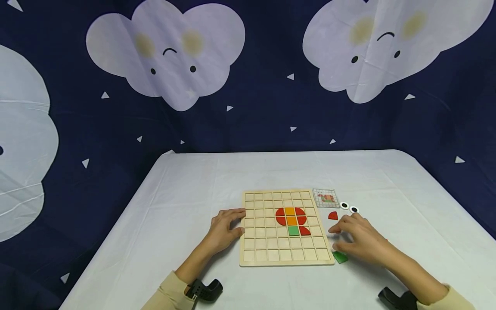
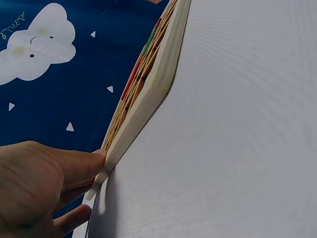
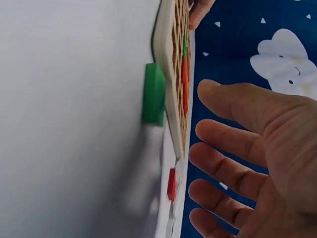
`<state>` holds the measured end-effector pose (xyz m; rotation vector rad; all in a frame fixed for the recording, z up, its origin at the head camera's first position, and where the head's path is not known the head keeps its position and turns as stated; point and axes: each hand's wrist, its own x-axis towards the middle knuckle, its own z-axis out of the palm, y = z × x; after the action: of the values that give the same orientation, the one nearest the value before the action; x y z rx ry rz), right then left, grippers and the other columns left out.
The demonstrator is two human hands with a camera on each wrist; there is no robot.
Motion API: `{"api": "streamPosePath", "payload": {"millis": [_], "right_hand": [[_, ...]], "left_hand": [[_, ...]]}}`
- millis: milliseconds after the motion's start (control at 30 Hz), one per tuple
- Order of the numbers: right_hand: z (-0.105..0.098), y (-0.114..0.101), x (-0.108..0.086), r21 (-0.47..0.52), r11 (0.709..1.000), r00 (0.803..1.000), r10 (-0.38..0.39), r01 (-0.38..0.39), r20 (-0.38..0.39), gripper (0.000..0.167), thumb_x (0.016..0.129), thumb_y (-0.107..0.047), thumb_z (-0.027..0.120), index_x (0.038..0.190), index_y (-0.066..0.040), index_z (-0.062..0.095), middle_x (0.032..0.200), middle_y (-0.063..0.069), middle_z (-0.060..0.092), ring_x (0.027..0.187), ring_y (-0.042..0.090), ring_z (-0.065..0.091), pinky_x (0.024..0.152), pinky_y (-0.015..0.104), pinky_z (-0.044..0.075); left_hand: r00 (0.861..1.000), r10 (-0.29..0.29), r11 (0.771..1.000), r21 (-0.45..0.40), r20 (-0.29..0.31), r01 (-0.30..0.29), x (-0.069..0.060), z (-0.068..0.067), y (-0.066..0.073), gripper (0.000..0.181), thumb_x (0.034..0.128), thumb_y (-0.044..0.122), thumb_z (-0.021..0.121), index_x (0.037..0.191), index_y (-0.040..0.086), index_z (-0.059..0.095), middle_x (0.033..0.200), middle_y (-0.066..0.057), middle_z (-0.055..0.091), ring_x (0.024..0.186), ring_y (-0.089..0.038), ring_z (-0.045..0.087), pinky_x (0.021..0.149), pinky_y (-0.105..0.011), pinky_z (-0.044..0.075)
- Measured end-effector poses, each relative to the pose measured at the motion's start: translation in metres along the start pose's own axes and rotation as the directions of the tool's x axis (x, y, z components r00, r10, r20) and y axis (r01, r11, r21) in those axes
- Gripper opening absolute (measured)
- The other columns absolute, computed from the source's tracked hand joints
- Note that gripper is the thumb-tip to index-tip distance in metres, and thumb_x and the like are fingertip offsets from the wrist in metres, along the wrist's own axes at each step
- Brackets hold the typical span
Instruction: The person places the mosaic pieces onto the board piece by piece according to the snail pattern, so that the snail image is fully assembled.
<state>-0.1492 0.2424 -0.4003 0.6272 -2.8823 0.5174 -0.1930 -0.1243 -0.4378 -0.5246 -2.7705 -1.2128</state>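
Observation:
A wooden grid board lies on the white table, holding red curved pieces, two orange squares, a green square and a red quarter piece. My left hand touches its left edge; the left wrist view has the fingers against the board's side. Right of the board my right hand hovers with fingers apart and nothing held. Near its thumb lies a green piece, also seen in the right wrist view. A loose red quarter piece lies beyond its fingers.
A small pattern card lies at the board's upper right corner. Beside it are two white discs with black centres. A dark blue cloth with clouds hangs behind the table.

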Motion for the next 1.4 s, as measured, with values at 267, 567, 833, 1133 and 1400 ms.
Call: {"api": "streamPosePath", "payload": {"millis": [267, 567, 833, 1133, 1400], "right_hand": [[0.001, 0.009, -0.021, 0.013, 0.999, 0.999, -0.052, 0.052, 0.008, 0.029, 0.069, -0.037, 0.079, 0.096, -0.031, 0.069, 0.092, -0.025, 0.056, 0.088, -0.003, 0.040, 0.075, 0.025, 0.039], [0.004, 0.014, -0.030, 0.058, 0.993, 0.992, -0.107, 0.104, 0.063, 0.031, 0.070, -0.036, 0.079, 0.099, -0.036, 0.066, 0.097, -0.027, 0.052, 0.092, -0.005, 0.038, 0.076, 0.021, 0.039], [0.007, 0.016, -0.029, 0.059, 0.990, 0.988, -0.136, 0.132, 0.069, 0.032, 0.070, -0.026, 0.079, 0.099, -0.035, 0.067, 0.097, -0.028, 0.051, 0.091, -0.007, 0.036, 0.076, 0.020, 0.037], [0.011, 0.023, -0.028, 0.107, 0.968, 0.974, -0.228, 0.228, -0.016, 0.032, 0.070, -0.021, 0.080, 0.094, -0.038, 0.065, 0.095, -0.027, 0.053, 0.092, -0.008, 0.037, 0.078, 0.015, 0.033], [0.003, 0.022, -0.023, 0.131, 0.975, 0.984, -0.178, 0.180, -0.027, 0.027, 0.072, -0.026, 0.079, 0.094, -0.036, 0.065, 0.093, -0.026, 0.053, 0.089, -0.004, 0.040, 0.079, 0.015, 0.036]], "left_hand": [[1.000, -0.002, 1.000, -0.009, 0.002, 0.002, -0.001, 0.000, 0.000, 0.045, 0.0801, 0.009, 0.069, 0.124, 0.005, 0.061, 0.135, -0.004, 0.057, 0.126, -0.028, 0.044, 0.105, -0.054, 0.023], [1.000, 0.014, 1.000, 0.001, -0.003, -0.014, -0.001, 0.000, -0.001, 0.045, 0.0794, 0.009, 0.069, 0.123, 0.004, 0.061, 0.135, -0.005, 0.057, 0.124, -0.029, 0.045, 0.104, -0.055, 0.024], [1.000, 0.002, 1.000, -0.013, 0.000, -0.002, -0.001, 0.000, -0.002, 0.045, 0.0798, 0.009, 0.069, 0.123, 0.005, 0.061, 0.135, -0.004, 0.057, 0.125, -0.028, 0.045, 0.106, -0.055, 0.023], [1.000, 0.008, 1.000, -0.010, 0.006, -0.008, -0.002, 0.000, -0.001, 0.045, 0.0801, 0.010, 0.069, 0.124, 0.004, 0.060, 0.136, -0.005, 0.056, 0.126, -0.029, 0.044, 0.105, -0.054, 0.023], [1.000, 0.009, 1.000, -0.002, 0.015, -0.009, -0.001, -0.001, -0.001, 0.045, 0.0806, 0.011, 0.069, 0.125, 0.004, 0.060, 0.136, -0.005, 0.056, 0.126, -0.029, 0.043, 0.105, -0.054, 0.023]]}}
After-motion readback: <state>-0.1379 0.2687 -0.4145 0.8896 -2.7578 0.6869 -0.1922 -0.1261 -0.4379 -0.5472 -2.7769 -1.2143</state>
